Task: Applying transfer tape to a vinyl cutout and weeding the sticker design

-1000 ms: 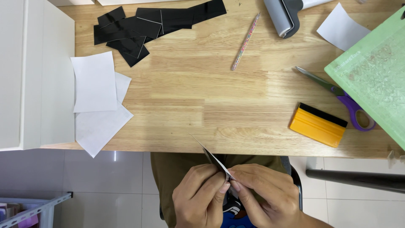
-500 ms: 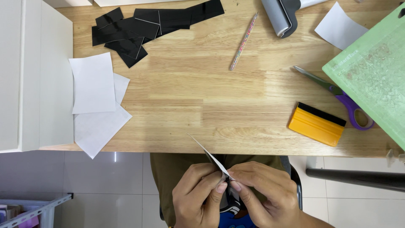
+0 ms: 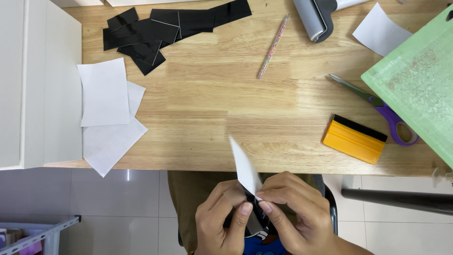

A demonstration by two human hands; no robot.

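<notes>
A white cabinet [image 3: 40, 85] stands at the far left, with white sheets [image 3: 106, 113] lapping beside it on the wooden table [image 3: 212, 104] and black strips [image 3: 165, 28] heaped above them.

Below the table edge, over the lap, both hands work one small piece. The left hand [image 3: 222, 219] pinches a dark piece [image 3: 252, 222] between thumb and fingers, while the right hand [image 3: 295, 212] pinches the white backing [image 3: 245, 167], which stands up and away toward the table edge. It looks like a peel in progress, the backing partly lifted off the dark piece. The next pull would seem to call for a steady, low draw with the left pinch kept firm, so the dark piece does not curl or stick to itself.

Further right lie a speckled pen [image 3: 272, 46], a grey roller [image 3: 316, 16], a white scrap [image 3: 380, 30], a yellow squeegee [image 3: 354, 139], purple scissors [image 3: 377, 106] and a green mat [image 3: 417, 89]. All sit well apart from the hands; nothing crowds the peel.
</notes>
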